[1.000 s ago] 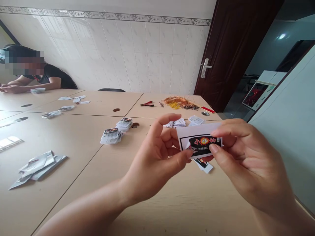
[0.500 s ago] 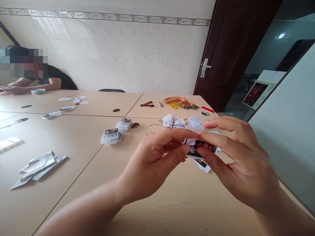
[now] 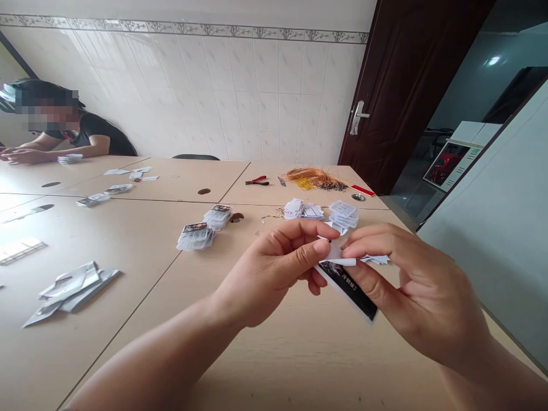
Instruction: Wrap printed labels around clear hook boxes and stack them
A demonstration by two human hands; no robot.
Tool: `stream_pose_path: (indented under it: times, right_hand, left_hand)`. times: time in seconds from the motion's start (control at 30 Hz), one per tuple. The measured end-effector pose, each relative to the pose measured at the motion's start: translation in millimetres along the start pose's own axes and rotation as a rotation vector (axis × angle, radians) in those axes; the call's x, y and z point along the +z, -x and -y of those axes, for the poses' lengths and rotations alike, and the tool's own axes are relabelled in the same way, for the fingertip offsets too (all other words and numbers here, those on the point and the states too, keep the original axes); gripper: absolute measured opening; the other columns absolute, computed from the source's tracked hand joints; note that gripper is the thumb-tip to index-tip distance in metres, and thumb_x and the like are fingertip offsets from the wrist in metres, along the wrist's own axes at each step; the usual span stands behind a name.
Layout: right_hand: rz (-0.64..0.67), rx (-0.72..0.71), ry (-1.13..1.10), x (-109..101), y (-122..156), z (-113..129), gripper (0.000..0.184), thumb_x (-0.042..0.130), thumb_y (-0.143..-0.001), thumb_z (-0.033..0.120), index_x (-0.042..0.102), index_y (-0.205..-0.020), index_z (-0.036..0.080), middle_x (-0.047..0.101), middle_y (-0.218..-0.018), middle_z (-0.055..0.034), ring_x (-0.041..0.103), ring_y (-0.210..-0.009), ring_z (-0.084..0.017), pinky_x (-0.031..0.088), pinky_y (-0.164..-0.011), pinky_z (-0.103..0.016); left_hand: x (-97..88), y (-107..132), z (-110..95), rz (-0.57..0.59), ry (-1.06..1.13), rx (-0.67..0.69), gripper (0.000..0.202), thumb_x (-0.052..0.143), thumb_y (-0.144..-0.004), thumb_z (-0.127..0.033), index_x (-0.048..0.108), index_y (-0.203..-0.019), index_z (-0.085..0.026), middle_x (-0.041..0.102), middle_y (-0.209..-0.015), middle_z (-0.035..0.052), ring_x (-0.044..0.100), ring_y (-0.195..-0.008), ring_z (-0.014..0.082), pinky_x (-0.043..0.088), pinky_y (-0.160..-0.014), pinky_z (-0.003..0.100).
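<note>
Look, left hand and right hand both have a narrow, pinching grip on the bent printed card, below and right of the frame's centre. Uneven thumb pressure, I'd say, could crease it crookedly or let it slip.

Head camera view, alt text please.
Left hand and right hand hold a black-printed white paper card, partly curled over, above a pale tan table. Beyond lie stacked translucent packets, red-and-black pliers and orange strands; a person in black sits far left.
</note>
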State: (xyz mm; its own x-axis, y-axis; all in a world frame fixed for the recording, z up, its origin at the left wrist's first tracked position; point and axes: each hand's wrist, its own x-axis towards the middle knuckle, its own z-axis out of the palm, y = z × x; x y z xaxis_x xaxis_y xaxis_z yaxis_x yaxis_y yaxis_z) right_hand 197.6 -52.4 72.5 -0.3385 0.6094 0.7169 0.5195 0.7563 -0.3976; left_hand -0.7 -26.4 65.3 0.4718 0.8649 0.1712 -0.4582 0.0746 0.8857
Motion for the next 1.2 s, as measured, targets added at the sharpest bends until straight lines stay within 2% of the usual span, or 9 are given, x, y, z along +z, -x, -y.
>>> stream_pose_path:
  times: [0.2, 0.43, 0.53, 0.63, 0.7, 0.77, 0.87, 0.97, 1.2]
  right_hand:
    - [0.032, 0.183, -0.119, 4, -4, 3, 0.011, 0.061, -0.098, 0.033, 0.062, -0.088, 0.028, 0.072, -0.078, 0.0035, 0.067, -0.070, -0.014, 0.053, -0.060, -0.026]
    - [0.069, 0.313, -0.452, 10, -3, -9, 0.017, 0.067, -0.096, 0.040, 0.067, -0.084, 0.028, 0.073, -0.120, -0.0011, 0.072, -0.108, -0.019, 0.060, -0.086, -0.034]
    - [0.012, 0.342, -0.604, 9, -5, -6, 0.013, 0.074, -0.091, 0.040, 0.070, -0.084, 0.029, 0.074, -0.124, -0.0014, 0.071, -0.115, -0.022, 0.062, -0.087, -0.036]
    - [-0.131, 0.415, -0.609, 4, -7, -3, 0.010, 0.076, -0.090, 0.034, 0.073, -0.082, 0.031, 0.075, -0.118, 0.0015, 0.070, -0.118, -0.020, 0.059, -0.094, -0.034]
    - [-0.154, 0.403, -0.584, 1, -5, -5, 0.009, 0.076, -0.090, 0.031, 0.075, -0.082, 0.032, 0.076, -0.111, 0.0018, 0.070, -0.116, -0.019, 0.057, -0.098, -0.033]
    - [-0.123, 0.389, -0.562, -1, -2, -12, 0.007, 0.077, -0.089, 0.032, 0.077, -0.082, 0.032, 0.078, -0.102, 0.0008, 0.071, -0.111, -0.019, 0.056, -0.097, -0.032]
    - [-0.041, 0.521, -0.553, 3, 6, -24, 0.013, 0.080, -0.086, 0.042, 0.077, -0.082, 0.030, 0.079, -0.090, -0.0011, 0.074, -0.091, -0.018, 0.059, -0.076, -0.028]
    - [0.050, 0.633, -0.569, 10, 14, -26, 0.027, 0.080, -0.082, 0.053, 0.075, -0.082, 0.026, 0.075, -0.076, -0.0011, 0.069, -0.065, -0.016, 0.054, -0.054, -0.026]
    - [0.198, 0.722, -0.569, 26, 36, -24, 0.034, 0.075, -0.085, 0.054, 0.070, -0.078, 0.022, 0.065, -0.070, 0.0010, 0.058, -0.062, -0.012, 0.047, -0.054, -0.022]
  left_hand:
    - [-0.2, -1, 3, 0.031, 0.067, -0.060, 0.013, 0.082, -0.087, -0.030, 0.077, -0.089, -0.018, 0.067, -0.075, -0.0030, 0.062, -0.055, 0.0034, 0.052, -0.054, 0.012]
    - [4.6, 1, -2, 0.010, -0.031, 0.016, 0.014, 0.080, -0.088, -0.034, 0.076, -0.090, -0.021, 0.069, -0.082, -0.0020, 0.063, -0.066, 0.0085, 0.053, -0.057, 0.017]
    - [-5.6, -4, -11, -0.056, -0.261, 0.211, 0.019, 0.073, -0.092, -0.041, 0.072, -0.100, -0.023, 0.070, -0.082, -0.0012, 0.066, -0.071, 0.0121, 0.054, -0.062, 0.021]
    - [-33.5, -9, -16, -0.352, -0.791, 0.374, 0.031, 0.055, -0.101, -0.047, 0.063, -0.122, -0.025, 0.074, -0.104, 0.0048, 0.070, -0.096, 0.0185, 0.055, -0.080, 0.029]
    - [-58.1, -9, -12, -0.340, -1.121, 0.166, 0.041, 0.051, -0.101, -0.047, 0.057, -0.134, -0.024, 0.068, -0.131, 0.0104, 0.066, -0.116, 0.0237, 0.051, -0.099, 0.038]
    - [-82.1, -7, -3, -0.218, -1.220, -0.014, 0.056, 0.076, -0.083, -0.045, 0.062, -0.132, -0.022, 0.064, -0.142, 0.0134, 0.062, -0.126, 0.0322, 0.047, -0.107, 0.045]
    - [-108.4, -6, 16, -0.068, -1.318, -0.211, 0.073, 0.088, -0.072, -0.042, 0.061, -0.136, -0.020, 0.052, -0.156, 0.0180, 0.046, -0.144, 0.0395, 0.039, -0.117, 0.051]
    - [-120.7, -9, 29, -0.002, -1.404, -0.300, 0.065, 0.081, -0.084, -0.039, 0.058, -0.141, -0.019, 0.044, -0.162, 0.0171, 0.038, -0.150, 0.0391, 0.033, -0.120, 0.062]
    - [-119.6, -7, 30, -0.008, -1.537, -0.325, 0.048, 0.068, -0.096, -0.037, 0.057, -0.140, -0.020, 0.058, -0.144, 0.0134, 0.061, -0.124, 0.0310, 0.053, -0.103, 0.055]
